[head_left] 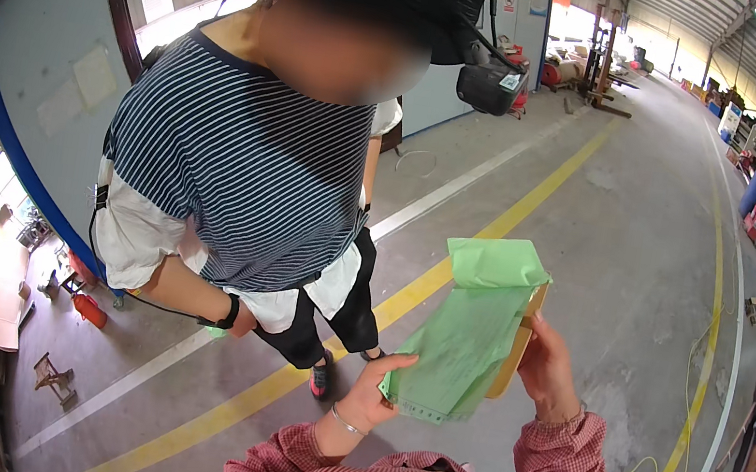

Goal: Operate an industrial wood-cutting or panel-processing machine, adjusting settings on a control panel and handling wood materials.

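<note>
Between my two hands is a light green plastic mailing bag (464, 347), its far end folded over and its near edge hanging toward me. My left hand (369, 393) pinches the bag's near left corner between thumb and fingers. On the other side, my right hand (546, 367) grips a flat tan piece (512, 359) by its right edge. Most of that piece is hidden by the bag, so whether it lies behind or partly inside I cannot tell.
Close by on the left stands a person in a striped top (254, 149), arms lowered. A small wooden stool (56, 378) and a red fire extinguisher (90, 310) are on the floor behind them. Yellow floor lines (539, 202) run into the hall; a thin cable (689, 380) lies at right.
</note>
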A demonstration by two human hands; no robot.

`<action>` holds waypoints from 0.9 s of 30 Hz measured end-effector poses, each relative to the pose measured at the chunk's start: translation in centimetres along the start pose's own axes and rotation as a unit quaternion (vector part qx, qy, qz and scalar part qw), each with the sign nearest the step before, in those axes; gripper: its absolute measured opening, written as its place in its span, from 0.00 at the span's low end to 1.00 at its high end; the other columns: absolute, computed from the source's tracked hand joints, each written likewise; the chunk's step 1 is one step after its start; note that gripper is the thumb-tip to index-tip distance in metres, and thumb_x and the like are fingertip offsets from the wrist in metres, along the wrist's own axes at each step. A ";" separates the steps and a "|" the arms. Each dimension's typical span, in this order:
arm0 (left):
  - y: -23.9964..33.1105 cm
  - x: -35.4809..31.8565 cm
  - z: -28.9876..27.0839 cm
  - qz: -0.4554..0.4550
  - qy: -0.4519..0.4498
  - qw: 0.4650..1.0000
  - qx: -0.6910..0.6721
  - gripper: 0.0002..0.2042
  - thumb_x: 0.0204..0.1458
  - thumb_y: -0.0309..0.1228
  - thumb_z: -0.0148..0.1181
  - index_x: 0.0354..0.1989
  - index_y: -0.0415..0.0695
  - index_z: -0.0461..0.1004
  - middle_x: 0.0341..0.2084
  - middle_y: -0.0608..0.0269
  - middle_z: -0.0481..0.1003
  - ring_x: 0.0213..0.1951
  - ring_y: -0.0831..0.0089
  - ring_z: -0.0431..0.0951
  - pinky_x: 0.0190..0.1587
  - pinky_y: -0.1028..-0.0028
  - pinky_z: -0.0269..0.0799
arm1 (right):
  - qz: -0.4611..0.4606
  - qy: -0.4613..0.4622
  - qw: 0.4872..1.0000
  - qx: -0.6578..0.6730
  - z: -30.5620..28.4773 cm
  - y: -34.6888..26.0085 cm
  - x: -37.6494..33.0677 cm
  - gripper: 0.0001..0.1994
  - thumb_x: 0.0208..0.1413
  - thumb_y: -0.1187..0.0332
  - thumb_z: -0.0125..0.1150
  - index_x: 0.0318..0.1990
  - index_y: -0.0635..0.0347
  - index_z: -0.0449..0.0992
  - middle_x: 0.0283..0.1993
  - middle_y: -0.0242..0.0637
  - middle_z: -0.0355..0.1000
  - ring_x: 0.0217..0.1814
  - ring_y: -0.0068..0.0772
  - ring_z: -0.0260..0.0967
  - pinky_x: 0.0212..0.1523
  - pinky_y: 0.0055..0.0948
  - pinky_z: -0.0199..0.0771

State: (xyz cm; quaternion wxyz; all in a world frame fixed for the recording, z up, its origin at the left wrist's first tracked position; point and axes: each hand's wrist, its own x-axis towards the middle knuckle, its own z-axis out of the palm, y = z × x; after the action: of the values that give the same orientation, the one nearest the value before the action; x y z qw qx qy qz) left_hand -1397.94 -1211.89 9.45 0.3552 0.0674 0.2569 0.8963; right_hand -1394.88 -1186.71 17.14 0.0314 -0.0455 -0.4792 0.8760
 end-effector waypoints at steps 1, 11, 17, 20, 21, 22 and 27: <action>-0.3 -0.1 0.0 0.000 0.001 1.000 0.000 0.12 0.55 0.26 0.53 0.47 0.38 0.72 0.44 0.59 0.76 0.45 0.72 0.77 0.49 0.73 0.73 | 0.003 0.003 1.000 0.001 -0.1 0.1 0.1 0.21 0.63 0.54 0.47 0.53 0.60 0.69 0.40 0.30 0.74 0.39 0.24 0.71 0.43 0.29 0.71; -1.6 1.4 -1.5 -0.045 0.111 0.992 -0.033 0.14 0.55 0.29 0.53 0.46 0.32 0.71 0.41 0.51 0.77 0.42 0.63 0.79 0.47 0.66 0.75 | 0.004 0.004 1.000 -0.007 -1.1 -0.2 -0.3 0.20 0.63 0.53 0.47 0.52 0.60 0.70 0.37 0.29 0.73 0.38 0.23 0.71 0.42 0.28 0.70; -1.9 1.5 -2.0 -0.027 0.132 0.991 0.000 0.15 0.55 0.30 0.53 0.47 0.31 0.71 0.41 0.49 0.77 0.42 0.61 0.79 0.47 0.64 0.75 | 0.001 0.007 1.000 -0.010 -0.9 -0.2 -0.3 0.21 0.63 0.53 0.47 0.53 0.61 0.70 0.38 0.29 0.73 0.38 0.23 0.71 0.42 0.28 0.71; -2.1 1.6 -3.0 -0.015 0.139 0.990 0.019 0.16 0.55 0.29 0.53 0.47 0.31 0.71 0.41 0.49 0.77 0.43 0.60 0.79 0.48 0.64 0.75 | -0.003 -0.005 1.000 -0.010 -0.9 0.0 -0.2 0.21 0.63 0.54 0.47 0.53 0.61 0.70 0.39 0.30 0.73 0.39 0.23 0.71 0.43 0.29 0.71; -2.3 1.6 -3.4 -0.004 0.148 0.988 0.043 0.15 0.55 0.29 0.52 0.47 0.31 0.71 0.41 0.49 0.77 0.43 0.60 0.79 0.48 0.64 0.75 | -0.001 -0.006 1.000 -0.007 -0.9 0.1 -0.2 0.21 0.63 0.54 0.48 0.53 0.61 0.70 0.39 0.30 0.73 0.39 0.23 0.71 0.43 0.29 0.70; -2.2 1.6 -3.5 -0.004 0.148 0.988 0.043 0.15 0.55 0.29 0.52 0.47 0.31 0.71 0.41 0.49 0.77 0.43 0.60 0.79 0.48 0.64 0.75 | 0.001 -0.007 1.000 -0.004 -0.9 0.2 -0.1 0.21 0.63 0.54 0.48 0.53 0.62 0.70 0.40 0.30 0.73 0.39 0.23 0.71 0.43 0.29 0.70; -0.5 0.3 2.9 0.003 0.183 0.963 0.196 0.16 0.56 0.30 0.51 0.49 0.33 0.70 0.44 0.51 0.75 0.44 0.61 0.78 0.49 0.65 0.74 | 0.002 0.012 1.000 0.023 -1.9 1.0 0.3 0.20 0.62 0.56 0.49 0.53 0.63 0.70 0.44 0.34 0.74 0.42 0.25 0.71 0.46 0.28 0.70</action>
State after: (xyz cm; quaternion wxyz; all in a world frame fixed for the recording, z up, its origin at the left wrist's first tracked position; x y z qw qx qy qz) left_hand -1396.97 -1210.12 11.67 0.2793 -0.0287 0.4884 0.8262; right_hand -1394.97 -1185.62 15.26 0.0365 -0.0557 -0.4583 0.8863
